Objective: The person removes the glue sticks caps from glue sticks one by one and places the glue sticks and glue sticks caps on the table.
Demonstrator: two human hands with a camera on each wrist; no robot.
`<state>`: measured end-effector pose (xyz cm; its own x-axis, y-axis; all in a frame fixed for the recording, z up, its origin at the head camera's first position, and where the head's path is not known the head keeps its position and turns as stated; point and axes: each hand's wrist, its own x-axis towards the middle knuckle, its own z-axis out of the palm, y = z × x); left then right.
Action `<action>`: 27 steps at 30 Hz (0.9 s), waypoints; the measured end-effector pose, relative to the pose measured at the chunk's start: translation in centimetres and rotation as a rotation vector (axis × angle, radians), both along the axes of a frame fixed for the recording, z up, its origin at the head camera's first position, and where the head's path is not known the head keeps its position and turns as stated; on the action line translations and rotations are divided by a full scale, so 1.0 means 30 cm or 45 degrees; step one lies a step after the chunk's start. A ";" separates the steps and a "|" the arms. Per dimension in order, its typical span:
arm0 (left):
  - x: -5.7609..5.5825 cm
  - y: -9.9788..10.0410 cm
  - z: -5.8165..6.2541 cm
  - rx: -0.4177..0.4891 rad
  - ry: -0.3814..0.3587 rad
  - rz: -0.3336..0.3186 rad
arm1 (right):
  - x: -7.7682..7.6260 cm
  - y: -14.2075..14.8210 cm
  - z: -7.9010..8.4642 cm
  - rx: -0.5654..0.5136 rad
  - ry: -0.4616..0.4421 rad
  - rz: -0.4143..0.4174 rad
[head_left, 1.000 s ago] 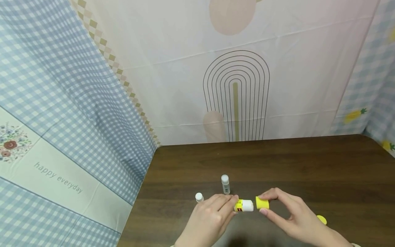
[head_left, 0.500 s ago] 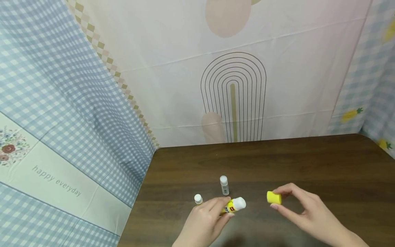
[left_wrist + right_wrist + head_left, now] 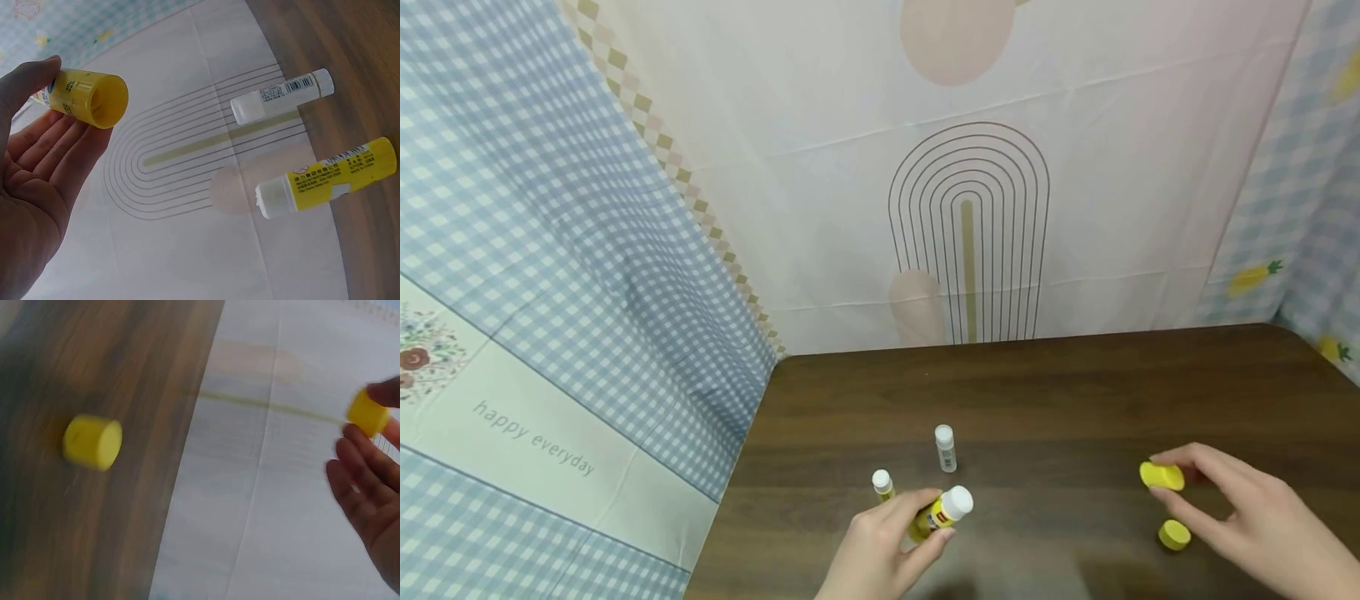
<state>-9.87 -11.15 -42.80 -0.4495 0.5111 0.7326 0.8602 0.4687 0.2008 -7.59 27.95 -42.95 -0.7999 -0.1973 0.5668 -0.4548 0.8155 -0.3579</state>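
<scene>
My left hand (image 3: 880, 542) grips a yellow glue stick (image 3: 934, 518) between thumb and fingers, its white end tilted up and to the right. In the left wrist view, that glue stick's other end (image 3: 109, 103) shows as an open yellow ring. Off to the right, my right hand (image 3: 1247, 517) pinches a yellow cap (image 3: 1162, 476) between thumb and fingertips, raised above the table. A second yellow cap (image 3: 1174, 535) stands on the tabletop just below that hand; it appears blurred in the right wrist view (image 3: 92, 442).
On the dark wooden table (image 3: 1037, 400), a slim white glue stick (image 3: 946, 450) stands upright beyond my left hand. Left of it stands a yellow glue stick with a white top (image 3: 331, 178). A printed cloth (image 3: 820, 208) hangs behind the table's back edge.
My right hand has carried the yellow cap away from the glue stick, far to the right. My left hand has shifted slightly left, tilting the glue stick's white end upward.
</scene>
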 end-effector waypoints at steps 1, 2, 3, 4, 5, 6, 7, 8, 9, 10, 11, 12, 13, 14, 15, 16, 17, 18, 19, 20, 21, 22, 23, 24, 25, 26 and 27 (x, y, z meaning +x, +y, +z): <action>0.000 -0.002 -0.001 0.007 0.000 -0.001 | 0.004 0.019 -0.017 0.036 -0.054 -0.019; -0.001 -0.004 -0.003 0.016 0.006 -0.006 | 0.007 0.037 -0.035 0.073 -0.110 -0.035; -0.001 -0.005 -0.005 0.025 0.001 -0.010 | 0.010 0.054 -0.055 0.113 -0.163 -0.050; -0.001 -0.007 -0.006 0.034 -0.005 -0.014 | 0.014 0.066 -0.075 0.147 -0.223 -0.066; -0.001 -0.008 -0.008 0.041 -0.012 -0.018 | 0.017 0.078 -0.093 0.175 -0.308 -0.080; 0.000 -0.009 -0.009 0.047 -0.019 -0.021 | 0.020 0.088 -0.109 0.199 -0.399 -0.084; 0.000 -0.010 -0.011 0.051 -0.026 -0.022 | 0.021 0.095 -0.122 0.217 -0.507 -0.090; 0.001 -0.012 -0.013 0.055 -0.033 -0.021 | 0.020 0.102 -0.135 0.234 -0.607 -0.094; 0.002 -0.013 -0.015 0.060 -0.040 -0.019 | 0.020 0.108 -0.147 0.254 -0.698 -0.086; 0.003 -0.014 -0.017 0.061 -0.046 -0.015 | 0.020 0.114 -0.159 0.267 -0.797 -0.082; 0.004 -0.014 -0.019 0.064 -0.060 -0.012 | 0.020 0.121 -0.170 0.268 -0.882 -0.066; 0.005 -0.015 -0.020 0.067 -0.071 -0.011 | 0.020 0.127 -0.181 0.266 -0.939 -0.045; 0.005 -0.016 -0.021 0.070 -0.081 -0.010 | 0.020 0.132 -0.192 0.260 -0.996 -0.035; 0.005 -0.016 -0.023 0.075 -0.086 -0.011 | 0.023 0.138 -0.204 0.251 -1.031 -0.018; 0.005 -0.017 -0.024 0.078 -0.098 -0.013 | 0.026 0.146 -0.215 0.249 -1.040 0.013; 0.004 -0.019 -0.024 0.080 -0.109 -0.012 | 0.027 0.152 -0.225 0.244 -1.054 0.032; 0.004 -0.020 -0.025 0.083 -0.115 -0.013 | 0.028 0.158 -0.234 0.244 -1.060 0.051; 0.004 -0.022 -0.024 0.085 -0.132 -0.012 | 0.030 0.162 -0.242 0.246 -1.067 0.060; 0.003 -0.025 -0.024 0.086 -0.152 -0.010 | 0.031 0.167 -0.249 0.247 -1.075 0.072; 0.003 -0.028 -0.024 0.086 -0.171 -0.007 | 0.032 0.173 -0.255 0.250 -1.070 0.093; 0.003 -0.031 -0.023 0.086 -0.198 -0.005 | 0.032 0.178 -0.260 0.253 -1.062 0.113; 0.002 -0.034 -0.023 0.088 -0.212 -0.002 | 0.032 0.181 -0.265 0.249 -1.069 0.121; 0.001 -0.038 -0.023 0.091 -0.230 0.003 | 0.030 0.185 -0.269 0.247 -1.069 0.132; 0.000 -0.042 -0.024 0.094 -0.253 0.008 | 0.028 0.188 -0.272 0.242 -1.073 0.145; -0.002 -0.046 -0.024 0.096 -0.264 0.011 | 0.026 0.191 -0.274 0.234 -1.081 0.166; -0.004 -0.051 -0.026 0.095 -0.273 0.015 | 0.023 0.193 -0.275 0.226 -1.090 0.179; -0.006 -0.056 -0.028 0.097 -0.291 0.017 | 0.021 0.194 -0.277 0.219 -1.101 0.186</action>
<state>-10.06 -12.82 -43.64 -0.6146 0.4510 0.6472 0.7820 0.4561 0.4248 -6.95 33.78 -51.25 -0.8941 -0.3574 -0.2700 -0.1860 0.8446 -0.5021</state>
